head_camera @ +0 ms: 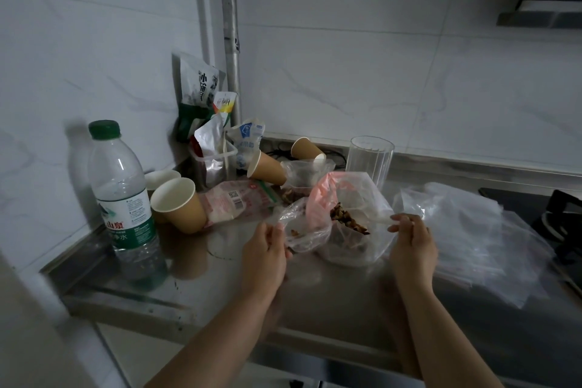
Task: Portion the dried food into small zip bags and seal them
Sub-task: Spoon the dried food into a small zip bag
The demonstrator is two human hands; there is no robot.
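Near the frame's centre, the left hand pinched the edge of a small zip bag holding a few dried pieces. To its right, the right hand pinched the rim of a large clear bag holding the dried food. Both bags lay on the steel counter. One stack of empty zip bags lay at the right. Four paper cups were visible: two upright left of centre, two tipped behind. One water bottle stood at left, one clear tumbler behind the bags.
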